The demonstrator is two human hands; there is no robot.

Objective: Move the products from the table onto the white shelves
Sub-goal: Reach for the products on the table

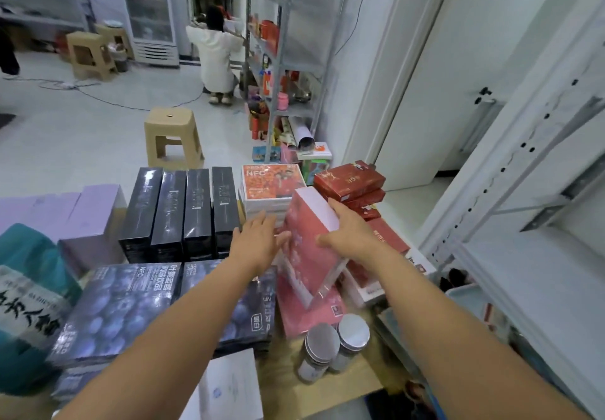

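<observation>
The pink box (307,246) tilts up near the table's (366,377) right edge. It is stiff card in glossy wrap, probably light but slippery. The right hand (350,233) grips its top edge with curled fingers, and the left hand (258,239) presses its side with straight fingers.

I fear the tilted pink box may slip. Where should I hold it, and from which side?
Hold the pink box by its two long edges, one hand from each side. It is broad, flat, tilted up on its near end and glossy, so a one-sided hold may slip. The right hand grips the right edge; the left hand touches the left.
</observation>
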